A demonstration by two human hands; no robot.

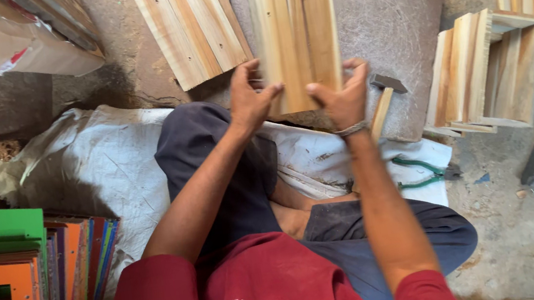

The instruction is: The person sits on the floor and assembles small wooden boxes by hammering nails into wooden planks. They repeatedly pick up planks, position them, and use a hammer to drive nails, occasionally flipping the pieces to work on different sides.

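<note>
Both hands up: left hand [248,101] and right hand [342,95] pinch the slatted wooden panel [296,32] by its lower edge, upright above the lap (hammer [384,97] lying just behind). Best keep the edges square, grip even.

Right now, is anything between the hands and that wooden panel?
Nothing visible. The left hand and the right hand grip the bottom edge of the slatted wooden panel directly, one at each lower corner.
</note>
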